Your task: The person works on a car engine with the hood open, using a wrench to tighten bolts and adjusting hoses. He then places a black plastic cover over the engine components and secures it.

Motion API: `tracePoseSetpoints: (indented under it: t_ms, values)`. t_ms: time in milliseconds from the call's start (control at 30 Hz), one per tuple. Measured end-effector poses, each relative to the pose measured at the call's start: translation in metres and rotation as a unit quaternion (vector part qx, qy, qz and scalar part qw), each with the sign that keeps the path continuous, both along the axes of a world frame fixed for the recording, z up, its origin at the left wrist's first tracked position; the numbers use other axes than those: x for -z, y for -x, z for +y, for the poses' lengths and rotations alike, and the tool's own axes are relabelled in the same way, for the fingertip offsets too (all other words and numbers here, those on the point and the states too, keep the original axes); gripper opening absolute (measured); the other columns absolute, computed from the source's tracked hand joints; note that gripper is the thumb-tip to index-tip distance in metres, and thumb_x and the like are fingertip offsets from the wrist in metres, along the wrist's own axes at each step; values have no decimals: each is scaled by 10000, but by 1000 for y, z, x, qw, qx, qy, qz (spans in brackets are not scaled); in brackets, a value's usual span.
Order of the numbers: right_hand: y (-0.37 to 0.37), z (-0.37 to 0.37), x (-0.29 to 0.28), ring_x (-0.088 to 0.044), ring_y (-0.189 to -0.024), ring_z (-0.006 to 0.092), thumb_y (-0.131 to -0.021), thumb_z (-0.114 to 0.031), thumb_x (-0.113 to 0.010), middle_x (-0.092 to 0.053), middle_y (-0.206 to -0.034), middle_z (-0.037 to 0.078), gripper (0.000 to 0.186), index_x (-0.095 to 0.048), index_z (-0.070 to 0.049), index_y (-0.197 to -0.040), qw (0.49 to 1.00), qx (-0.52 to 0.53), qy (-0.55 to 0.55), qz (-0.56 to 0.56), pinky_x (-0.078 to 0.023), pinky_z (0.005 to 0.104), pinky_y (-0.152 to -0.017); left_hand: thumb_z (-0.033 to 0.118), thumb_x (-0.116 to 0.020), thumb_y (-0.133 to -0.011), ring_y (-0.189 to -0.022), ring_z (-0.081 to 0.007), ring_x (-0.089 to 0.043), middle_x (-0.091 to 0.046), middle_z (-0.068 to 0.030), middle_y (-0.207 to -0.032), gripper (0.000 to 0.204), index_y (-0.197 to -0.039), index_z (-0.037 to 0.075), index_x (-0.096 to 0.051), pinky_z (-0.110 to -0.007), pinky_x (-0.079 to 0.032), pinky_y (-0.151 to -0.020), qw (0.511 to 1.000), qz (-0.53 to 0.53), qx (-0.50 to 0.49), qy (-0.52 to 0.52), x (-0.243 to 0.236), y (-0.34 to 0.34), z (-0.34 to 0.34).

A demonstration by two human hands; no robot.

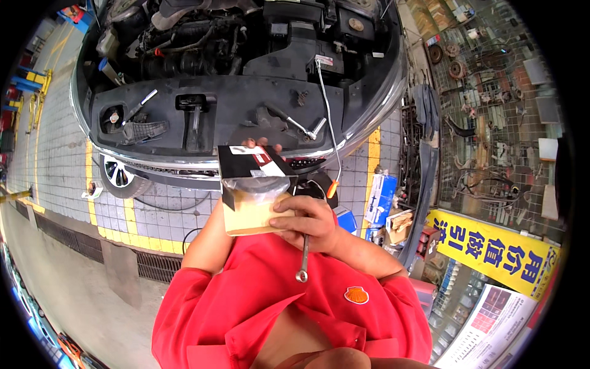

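Observation:
A black, red and white cardboard box [246, 161] is held in front of my chest, its pale inner flap [249, 215] folded open toward me. Clear plastic wrapping [261, 186] shows in the opening, around a dark round part I cannot fully make out. My left hand [263, 144] grips the box from its far side; only fingertips show over the edge. Closed at the flap's right edge, my right hand [307, 221] also holds a combination wrench [303, 261], whose ring end hangs down toward my red shirt.
Ahead is a car's open engine bay [203, 49]. On its black front cover [239, 98] lie a ratchet wrench [298, 123] and a slim tool [142, 103]. A pale cord [327, 111] with an orange end droops over the bumper. Parts shelving [485, 123] stands right.

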State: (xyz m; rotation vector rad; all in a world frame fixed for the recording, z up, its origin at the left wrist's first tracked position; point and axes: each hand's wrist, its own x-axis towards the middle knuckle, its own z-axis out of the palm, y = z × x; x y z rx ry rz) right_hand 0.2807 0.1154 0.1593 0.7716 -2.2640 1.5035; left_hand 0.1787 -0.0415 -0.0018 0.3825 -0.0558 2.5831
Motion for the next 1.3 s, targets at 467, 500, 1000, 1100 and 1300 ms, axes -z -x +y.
tracePoseSetpoints:
  t_ms: [467,500,1000,1100,1300]
  values:
    - [9,131,2,-685,-716,234,-740,-136,-880,-705,-1105,156,544,-701,-29,-1242,995,89,-20,27,-533,307,-573,366,-622,-1010,-1331,-373,-527,-602,-74,-1344,277,-1185,155,-660,-569,-441,-1125,978,-103,24,179,-26,-14,78]
    - [6,146,0,-708,-787,244,-767,-126,-862,-706,-1110,145,526,-693,-19,-1253,995,91,-25,-34,-545,313,-600,267,-629,-1021,-1252,-373,-604,-628,-84,-1287,168,-1110,127,-651,-564,-507,-1053,961,-172,13,218,-38,-17,89]
    - [-26,255,42,-686,-722,246,-792,-254,-873,-687,-1124,138,604,-668,-56,-1324,983,180,20,13,-552,343,-601,-1,-621,-802,-1116,-263,-660,-673,-126,-1225,381,-1183,3,-622,-395,-531,-975,804,3,-3,595,-29,-16,160]
    - [-29,262,26,-712,-776,275,-800,-250,-864,-705,-1053,116,598,-669,-97,-1344,990,125,-26,-67,-569,366,-645,-71,-646,-682,-1061,-233,-671,-702,-102,-1163,555,-1236,-42,-657,-325,-518,-905,736,80,155,654,-15,-17,120]
    - [-50,282,13,-670,-892,135,-953,-108,-699,-724,-1034,112,491,-579,-34,-1424,943,-22,81,-323,-528,303,-828,223,-860,-749,-1450,-317,-450,-461,-171,-1560,1033,-1593,20,-302,-475,-310,-1209,821,90,267,497,-45,-37,75]
